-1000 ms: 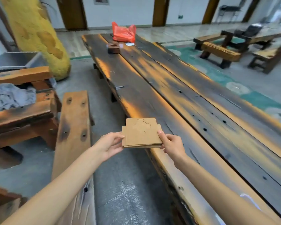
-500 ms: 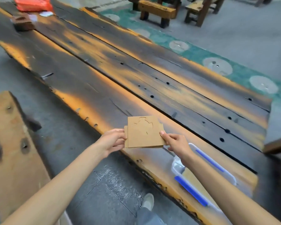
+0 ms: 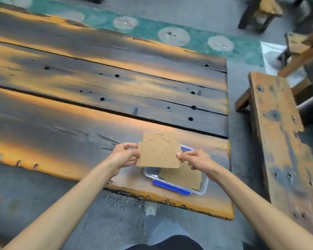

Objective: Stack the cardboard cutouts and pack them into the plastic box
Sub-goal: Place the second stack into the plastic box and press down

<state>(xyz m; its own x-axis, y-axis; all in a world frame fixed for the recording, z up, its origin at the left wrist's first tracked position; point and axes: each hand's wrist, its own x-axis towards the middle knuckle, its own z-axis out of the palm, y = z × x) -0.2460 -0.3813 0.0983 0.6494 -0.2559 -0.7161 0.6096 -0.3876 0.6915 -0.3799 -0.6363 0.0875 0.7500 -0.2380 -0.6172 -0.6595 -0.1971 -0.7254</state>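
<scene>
A stack of brown cardboard cutouts [image 3: 159,150], its top sheet scored with curved cut lines, is held level between both hands. My left hand [image 3: 124,155] pinches its left edge and my right hand [image 3: 195,160] pinches its right edge. The stack hovers over the far left part of a clear plastic box [image 3: 203,188] with blue clips, which sits near the table's front right corner. Inside the box lies a brown cardboard piece [image 3: 183,177], partly hidden by the stack.
The dark, orange-streaked plank table [image 3: 98,98] stretches left and ends on the right just past the box. A wooden bench [image 3: 278,138] stands to the right across a narrow gap. My shoe [image 3: 150,208] and leg show below the table's front edge.
The view has swung right and down along the table. The held stack has come over the plastic box, which now shows in full with cardboard inside. Both hands keep their grip.
</scene>
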